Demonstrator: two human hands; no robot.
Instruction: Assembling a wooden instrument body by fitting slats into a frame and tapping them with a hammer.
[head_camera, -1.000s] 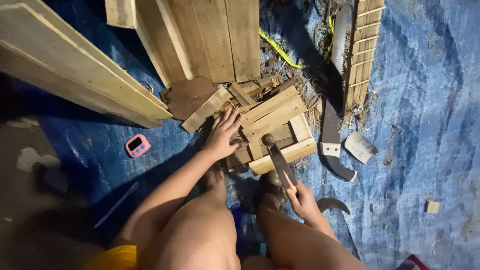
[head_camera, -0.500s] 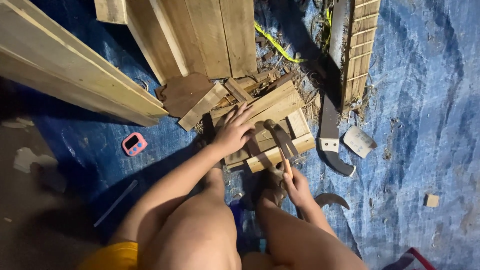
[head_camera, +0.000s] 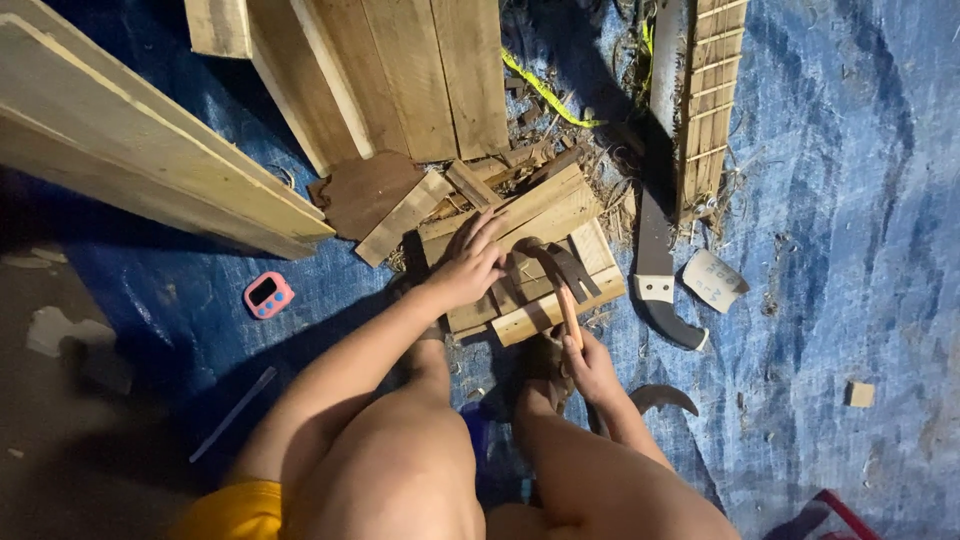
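Head view shows us crouched over a blue tarpaulin (head_camera: 850, 200) on the floor, long planks (head_camera: 150, 150) leaning at the left. Between our knees lies a small wooden pallet piece (head_camera: 540, 215). Our left hand (head_camera: 470, 265) lies flat and spread on its slats, gripping nothing, pinning it down. Our right hand (head_camera: 590, 365) is closed round the wooden handle of a claw hammer (head_camera: 560, 275), its dark head resting on the slats just beside the left fingers. To work well, we judge, keep the left hand bearing down firmly and its fingers away from the head. A hand saw (head_camera: 660, 270) lies right; a pink timer (head_camera: 268, 295) left.
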